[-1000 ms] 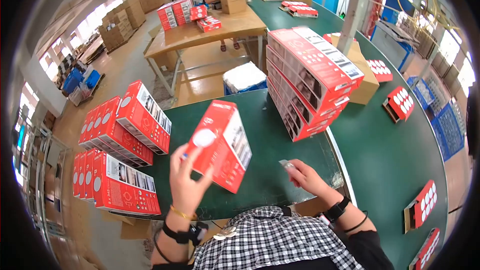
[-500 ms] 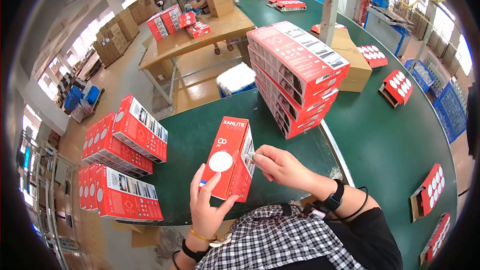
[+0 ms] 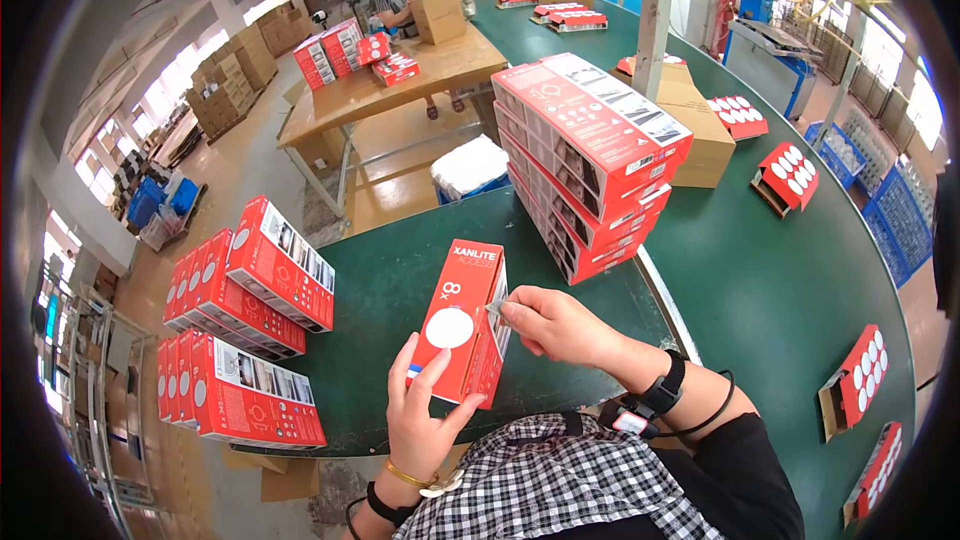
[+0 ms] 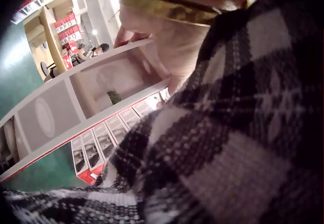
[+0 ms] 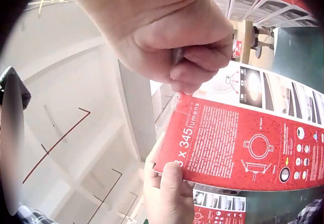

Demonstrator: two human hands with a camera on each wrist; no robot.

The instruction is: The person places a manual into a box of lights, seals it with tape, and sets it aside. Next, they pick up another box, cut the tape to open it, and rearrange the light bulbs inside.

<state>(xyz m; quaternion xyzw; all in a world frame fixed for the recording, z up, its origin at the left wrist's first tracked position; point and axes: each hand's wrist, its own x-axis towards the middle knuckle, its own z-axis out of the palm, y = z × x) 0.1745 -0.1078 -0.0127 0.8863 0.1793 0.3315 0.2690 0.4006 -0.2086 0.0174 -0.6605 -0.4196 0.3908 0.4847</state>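
Note:
My left hand (image 3: 425, 430) grips a red XANLITE box (image 3: 470, 285) at its near end. Its fingers lie over the front face by the white circle, and the thumb is on the side. In the right wrist view that thumb presses on the printed red panel. Against the box's right edge, my right hand (image 3: 555, 325) pinches a small, clear, shiny piece (image 3: 495, 308) between thumb and forefinger; its exact kind is too small to tell. The curled right fingers (image 5: 202, 64) hide most of that piece in the right wrist view.
Red boxes (image 3: 255, 380) stand in two groups at the left of the green table (image 3: 370, 340). A tall stack of red boxes (image 3: 590, 140) rises beyond my right hand, beside a brown carton (image 3: 700, 130). Open red packs (image 3: 790, 175) line the right side; a person works at the back table.
The box was tilted and blurred in the left hand; it has since turned, with its lettering in sight. My right hand came leftward with the small piece to the box's edge and stays there.

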